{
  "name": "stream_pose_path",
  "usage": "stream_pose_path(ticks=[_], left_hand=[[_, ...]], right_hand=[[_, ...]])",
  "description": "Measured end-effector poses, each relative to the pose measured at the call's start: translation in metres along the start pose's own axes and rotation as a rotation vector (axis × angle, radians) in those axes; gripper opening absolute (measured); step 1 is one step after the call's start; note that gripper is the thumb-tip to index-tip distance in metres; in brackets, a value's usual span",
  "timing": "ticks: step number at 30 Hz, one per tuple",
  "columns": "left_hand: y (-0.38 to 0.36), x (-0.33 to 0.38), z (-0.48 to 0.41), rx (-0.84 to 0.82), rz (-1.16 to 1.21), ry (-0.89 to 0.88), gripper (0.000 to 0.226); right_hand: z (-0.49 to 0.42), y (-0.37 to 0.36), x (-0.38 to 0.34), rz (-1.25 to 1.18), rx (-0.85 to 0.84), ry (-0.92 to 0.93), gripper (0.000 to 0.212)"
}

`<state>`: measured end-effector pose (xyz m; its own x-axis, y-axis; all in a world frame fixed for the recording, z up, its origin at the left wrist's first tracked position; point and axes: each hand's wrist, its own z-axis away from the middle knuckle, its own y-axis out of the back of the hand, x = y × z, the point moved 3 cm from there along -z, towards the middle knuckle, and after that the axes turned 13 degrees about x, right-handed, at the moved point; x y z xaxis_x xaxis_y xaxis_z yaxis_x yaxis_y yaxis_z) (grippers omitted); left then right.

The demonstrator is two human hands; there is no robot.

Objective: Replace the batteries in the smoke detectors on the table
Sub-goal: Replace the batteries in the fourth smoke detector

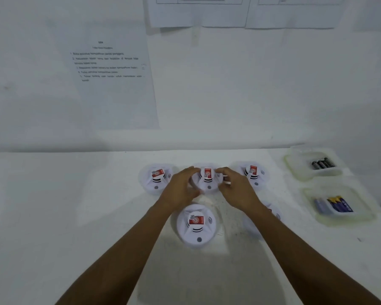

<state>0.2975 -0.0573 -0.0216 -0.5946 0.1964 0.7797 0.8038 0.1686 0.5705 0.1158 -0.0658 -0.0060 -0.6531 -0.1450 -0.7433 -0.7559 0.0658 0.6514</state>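
- White and round, the closest smoke detector (pixel 196 225) sits face-up on the table (pixel 75 216), just nearer than the middle detector (pixel 207 181). It is untouched and bears a red label on its dome.
- Another detector (pixel 252 226) lies nearer than the middle detector and to its right, mostly hidden under the right forearm. Lifting that arm carefully would likely avoid knocking it.
- A clear tub (pixel 361 216) of blue-and-yellow batteries (pixel 337 204) stands well to the right of the middle detector. I cannot tell whether these are the fresh ones.
- The left hand (pixel 180 188) curls its grip round the left edge of the middle detector, and the right hand (pixel 235 190) holds the right edge. A small white bit shows at the right fingers, but I cannot tell what it is.
- The middle detector is the one being worked on. It stands face-up in the back row, apparently resting on the table, and its cover looks closed.
- The step seems to be picking it up or twisting it open. It would go best with one hand steadying the base while the other turns the body, with pressure kept on the rim rather than the dome.
- It will probably need turning over, since no battery door shows from above.
- Two more detectors flank the middle detector, one to its left (pixel 157 178) and one to its right (pixel 252 173). Both are close enough to be bumped.
- A second tub (pixel 295 170) with black batteries (pixel 322 164) stands right of the middle detector and slightly farther back.
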Motion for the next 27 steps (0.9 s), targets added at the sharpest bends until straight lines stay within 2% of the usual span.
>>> stream_pose_path(ticks=[5,8,11,15,17,21,24,27], left_hand=[[0.003,0.007,0.003,0.098,0.055,0.095,0.048],[0.012,0.02,0.006,0.14,0.089,0.049,0.045],[0.02,0.032,0.007,0.217,0.15,0.07,0.048],[0.017,0.042,0.012,0.217,0.263,0.026,0.068],[0.015,0.047,0.014,0.201,0.225,-0.002,0.083],[0.014,0.059,0.014,0.226,0.211,-0.029,0.104],[0.015,0.066,0.01,0.249,0.279,-0.044,0.101],[0.019,0.065,0.009,0.226,0.309,-0.063,0.096]], right_hand=[[0.001,0.008,0.001,-0.06,-0.033,0.072,0.061],[0.0,0.025,-0.006,-0.052,0.084,0.203,0.055],[0.0,0.042,-0.014,-0.085,0.181,0.193,0.052],[0.004,0.054,-0.021,-0.152,0.226,0.21,0.047],[0.006,0.059,-0.025,-0.252,0.222,0.156,0.044],[0.014,0.066,-0.036,-0.547,0.11,-0.025,0.038],[0.024,0.067,-0.043,-0.667,0.038,-0.111,0.037],[0.028,0.068,-0.042,-0.605,0.025,-0.1,0.039]])
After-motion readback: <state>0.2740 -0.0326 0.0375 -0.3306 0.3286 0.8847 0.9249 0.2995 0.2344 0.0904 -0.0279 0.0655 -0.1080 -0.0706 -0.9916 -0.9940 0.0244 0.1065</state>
